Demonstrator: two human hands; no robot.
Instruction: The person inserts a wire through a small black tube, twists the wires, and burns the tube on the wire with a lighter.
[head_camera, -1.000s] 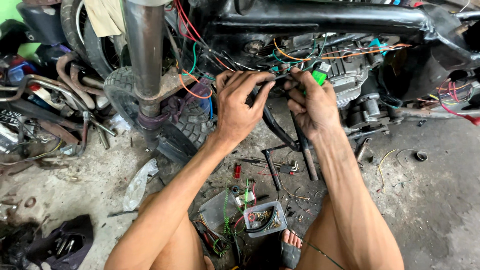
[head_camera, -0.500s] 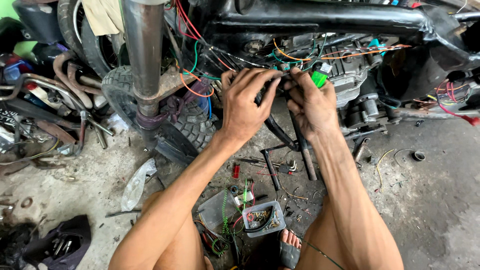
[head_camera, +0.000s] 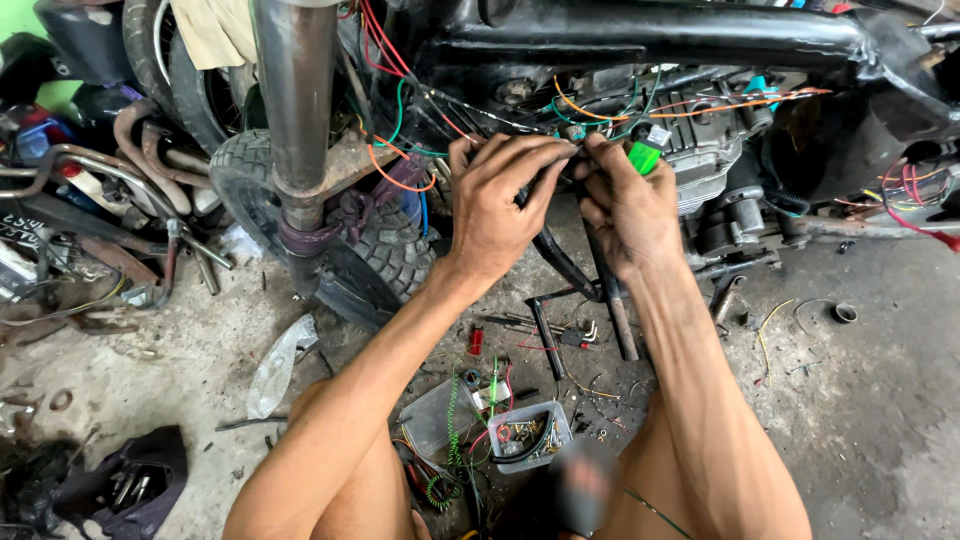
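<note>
Motorcycle frame (head_camera: 640, 35), black, spans the top of the frame from centre to upper right. Beneath it sits the engine (head_camera: 715, 165), grey, right of centre, with loose wires running across it. A metal fork tube (head_camera: 295, 110) stands upright in the upper left, a knobby tyre (head_camera: 375, 250) behind and below it. Concrete floor (head_camera: 880, 420) fills the lower half, stained and littered.

Both arms reach up from the bottom of the frame and meet at upper centre. Left hand (head_camera: 500, 205): fingers curled over, tips pressed together on a bundle of wires (head_camera: 560, 135) at the engine's left edge; thumb side hidden, so how tightly it pinches cannot be told. Right hand (head_camera: 625, 205): fingers bent, tips closed on the same bundle just beside the left hand's, the two hands nearly touching. A green connector (head_camera: 645, 157) sits right at the right hand's knuckles, touching or just above them; whether it is held cannot be told.

Orange wire (head_camera: 700, 105) trails from the bundle toward the upper right.

On the floor at lower centre, between the forearms: a small clear tray (head_camera: 530, 432) of small parts, a coiled green wire (head_camera: 452, 420) beside it, a black bar (head_camera: 545, 335) above.
</note>
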